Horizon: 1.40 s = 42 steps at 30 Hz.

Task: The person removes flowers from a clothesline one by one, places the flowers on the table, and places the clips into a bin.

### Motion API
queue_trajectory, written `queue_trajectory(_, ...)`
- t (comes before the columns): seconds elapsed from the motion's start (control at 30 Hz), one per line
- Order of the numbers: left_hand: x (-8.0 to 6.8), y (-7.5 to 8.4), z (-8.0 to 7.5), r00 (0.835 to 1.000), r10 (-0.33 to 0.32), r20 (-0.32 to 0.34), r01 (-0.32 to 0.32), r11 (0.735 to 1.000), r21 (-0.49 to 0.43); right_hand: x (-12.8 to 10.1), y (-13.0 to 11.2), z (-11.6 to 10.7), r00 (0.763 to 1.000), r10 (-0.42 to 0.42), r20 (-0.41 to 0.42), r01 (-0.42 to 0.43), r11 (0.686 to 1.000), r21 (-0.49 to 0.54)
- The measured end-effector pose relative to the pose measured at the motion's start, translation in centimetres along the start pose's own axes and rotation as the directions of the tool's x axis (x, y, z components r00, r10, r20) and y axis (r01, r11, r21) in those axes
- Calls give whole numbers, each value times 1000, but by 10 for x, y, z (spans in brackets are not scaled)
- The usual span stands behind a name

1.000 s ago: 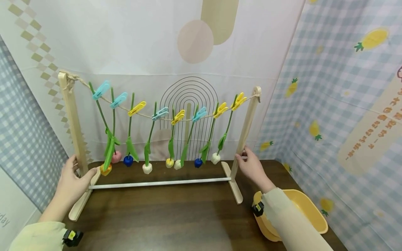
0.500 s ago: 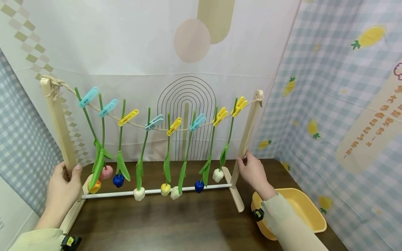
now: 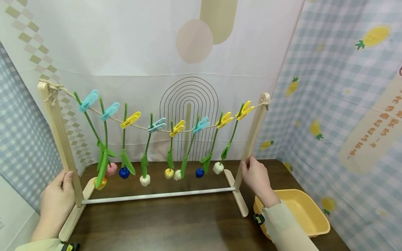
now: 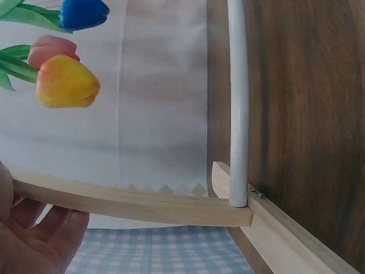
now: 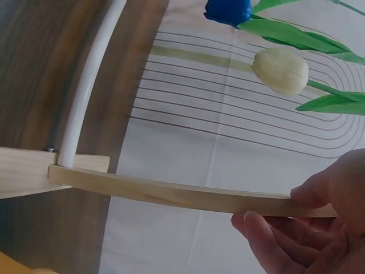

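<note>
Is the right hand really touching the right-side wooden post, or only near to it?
Touching. The right wrist view shows the right hand gripping the wooden post between thumb and fingers.

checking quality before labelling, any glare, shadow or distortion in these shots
Head view: faint sheen on the brown table, darker shadow beside the yellow tub; left wrist: soft grey shadows on the backdrop, left hand dim; right wrist: the white rod bows, likely lens distortion.

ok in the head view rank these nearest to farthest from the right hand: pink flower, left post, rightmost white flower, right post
1. Right post: held by the right hand.
2. Rightmost white flower: just left.
3. Pink flower: well left.
4. Left post: far left end.
</note>
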State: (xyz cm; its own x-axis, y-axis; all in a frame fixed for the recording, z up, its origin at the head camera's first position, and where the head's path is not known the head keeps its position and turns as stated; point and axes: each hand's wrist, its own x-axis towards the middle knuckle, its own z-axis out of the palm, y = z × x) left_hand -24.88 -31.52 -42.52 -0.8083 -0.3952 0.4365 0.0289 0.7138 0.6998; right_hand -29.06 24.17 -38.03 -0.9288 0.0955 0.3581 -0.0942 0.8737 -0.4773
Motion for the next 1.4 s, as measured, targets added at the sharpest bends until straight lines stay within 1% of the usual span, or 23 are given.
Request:
queue_trajectory(0.1, -2, 0, 0, 999, 15, -36, -15, 1000, 9, -4, 0, -1, 1000, -6, -6, 6, 1000, 0)
queue_trajectory(0.17, -3, 0, 0, 999, 21, -44, -20, 1000, 16, -6, 0, -1, 1000, -3, -5, 4, 1000, 3)
queue_trajectory(0.4, -7, 1, -3, 999, 24, -45, -23, 1000, 5, -16, 0, -2, 1000, 9, -21, -10, 1000, -13)
queue_trajectory(0.67, -14, 3, -7, 999, 25, -21, -25, 1000, 4, -23, 0, -3, 998, -11, -57, 9, 1000, -24)
queue_trajectory(0.77, -15, 3, -7, 999, 23, -30, -23, 1000, 2, -25, 0, -4, 998, -10, -61, 8, 1000, -26)
queue_trajectory(0.9, -16, 3, -8, 999, 9, -34, -9, 1000, -4, -28, 0, -5, 998, 2, -59, -3, 1000, -26)
queue_trajectory(1.1, -18, 3, -8, 999, -15, -41, 15, 1000, -14, -31, 0, -7, 997, -5, -71, 3, 1000, -31)
queue_trajectory(1.4, -22, 3, -9, 998, -55, -23, 55, 998, -11, -34, -1, -9, 998, 15, -68, -19, 999, -49)
